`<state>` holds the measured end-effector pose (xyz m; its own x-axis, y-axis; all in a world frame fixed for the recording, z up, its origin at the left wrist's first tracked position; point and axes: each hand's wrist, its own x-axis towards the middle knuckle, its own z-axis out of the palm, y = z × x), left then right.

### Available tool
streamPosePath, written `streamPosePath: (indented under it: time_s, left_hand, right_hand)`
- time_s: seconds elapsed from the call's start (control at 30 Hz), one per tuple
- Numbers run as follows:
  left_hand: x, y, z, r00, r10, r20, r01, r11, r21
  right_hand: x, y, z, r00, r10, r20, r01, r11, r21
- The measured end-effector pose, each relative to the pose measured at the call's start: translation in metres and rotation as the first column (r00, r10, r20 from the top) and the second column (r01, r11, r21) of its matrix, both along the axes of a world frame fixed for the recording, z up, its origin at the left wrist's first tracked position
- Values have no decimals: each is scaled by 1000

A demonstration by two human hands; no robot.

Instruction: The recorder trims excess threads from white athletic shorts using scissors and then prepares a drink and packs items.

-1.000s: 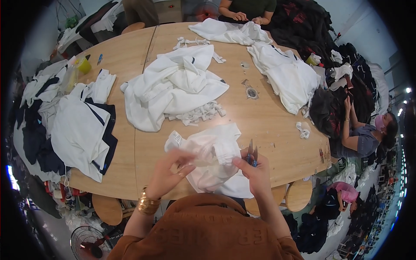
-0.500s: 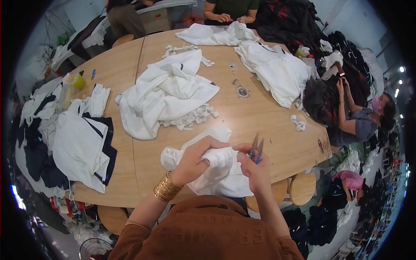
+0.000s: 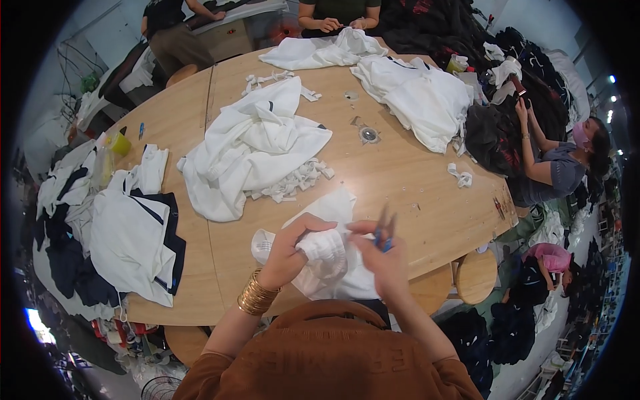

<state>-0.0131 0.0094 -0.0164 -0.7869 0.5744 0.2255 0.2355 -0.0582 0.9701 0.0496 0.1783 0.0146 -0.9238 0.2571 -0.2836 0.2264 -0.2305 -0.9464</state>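
Observation:
A white garment [image 3: 325, 257] with a gathered, ribbed edge is bunched up over the near edge of the table. My left hand [image 3: 285, 250] is closed on that gathered edge, fingers over the top of the cloth. Small blue-handled thread snips [image 3: 385, 230] stick up out of my right hand [image 3: 383, 265], blurred by motion, their blades pointing away from me. The thumb and fingertips of this hand come together close to the right side of the gathered edge; whether they also pinch a thread is too small to make out.
On the wooden table [image 3: 373, 170] lie a large white garment [image 3: 257, 143] with white scraps [image 3: 297, 180], another white pile [image 3: 417, 100], and white and navy clothes [image 3: 130, 233] at left. A co-worker [image 3: 340, 17] sits opposite; another person [image 3: 553, 163] is at the right. Stools [image 3: 477, 277] stand below the edge.
My right hand has shifted slightly left, closer to the gathered edge, with the snips. My left hand keeps its grip on the white garment. The whole view has turned a little.

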Motion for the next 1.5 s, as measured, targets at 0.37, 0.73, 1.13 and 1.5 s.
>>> streamPosePath:
  time_s: [0.37,0.73,1.13,1.5]
  left_hand:
    - [4,4,-8,991,54,123,-64,995,80]
    - [12,9,-38,586,-501,637,-169,694,700]
    - [27,14,-37,390,-689,611,-248,560,790]
    - [29,16,-33,345,-756,557,-282,482,829]
  right_hand:
    - [3,19,-23,990,-104,-91,94,990,-107]
    - [7,13,-4,881,344,-324,11,671,741]
    - [0,0,5,856,387,-343,49,600,799]
    - [-5,-2,6,836,417,-357,58,580,813]
